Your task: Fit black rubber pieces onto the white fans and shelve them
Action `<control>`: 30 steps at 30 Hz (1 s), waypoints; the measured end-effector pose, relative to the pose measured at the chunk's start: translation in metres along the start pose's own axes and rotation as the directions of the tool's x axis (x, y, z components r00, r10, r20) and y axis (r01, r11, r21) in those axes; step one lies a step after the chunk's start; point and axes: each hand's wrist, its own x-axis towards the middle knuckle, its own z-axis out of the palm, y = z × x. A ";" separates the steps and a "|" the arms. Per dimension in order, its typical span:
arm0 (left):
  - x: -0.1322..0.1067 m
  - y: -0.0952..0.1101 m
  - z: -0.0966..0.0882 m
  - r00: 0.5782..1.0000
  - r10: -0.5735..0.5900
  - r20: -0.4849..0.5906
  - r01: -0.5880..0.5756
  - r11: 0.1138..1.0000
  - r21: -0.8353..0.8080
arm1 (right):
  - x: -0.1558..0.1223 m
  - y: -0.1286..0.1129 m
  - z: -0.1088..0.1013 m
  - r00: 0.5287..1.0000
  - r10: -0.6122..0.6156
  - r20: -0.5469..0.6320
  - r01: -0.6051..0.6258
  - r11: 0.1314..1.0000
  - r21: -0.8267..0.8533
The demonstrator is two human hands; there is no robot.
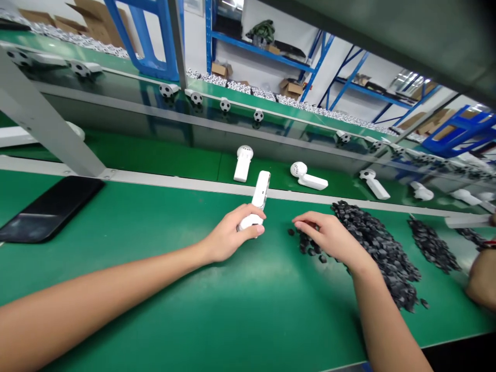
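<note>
My left hand [236, 232] is closed around the round head of a white handheld fan [261, 188], whose flat handle points away from me. My right hand [329, 235] hovers at a few loose small black pieces [312, 251], thumb and fingertips pressed together. Whatever may be between those fingertips is too small to make out. Just beyond that hand spreads a large pile of the same black pieces [382, 253], partly behind my wrist.
Several similar white fans, such as one fan [243, 164], lie on the green belt [174, 157] behind a metal rail. A black phone [50, 209] rests at the left. Another person's arm [482, 279] is at the right edge, near a smaller black pile [434, 245].
</note>
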 end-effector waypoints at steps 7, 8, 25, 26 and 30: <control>0.000 0.002 -0.001 0.998 -0.057 -0.001 0.056 0.994 -0.099 | 0.003 0.015 0.007 0.991 -0.010 0.132 0.030 0.988 -0.154; 0.000 0.001 0.000 0.999 -0.054 0.002 0.053 0.995 -0.087 | 0.004 0.015 0.008 0.992 -0.012 0.126 0.031 0.988 -0.149; -0.002 -0.003 0.003 0.980 0.199 -0.029 -0.191 0.965 0.179 | 0.003 -0.022 0.031 0.987 0.162 0.003 -0.143 0.862 0.486; -0.002 -0.002 0.003 0.976 0.212 -0.042 -0.200 0.959 0.202 | 0.002 -0.025 0.032 0.987 0.159 0.030 -0.150 0.833 0.533; -0.002 -0.001 0.005 0.976 0.216 -0.024 -0.201 0.939 0.280 | -0.003 -0.036 0.041 0.989 0.102 0.110 -0.150 0.726 0.672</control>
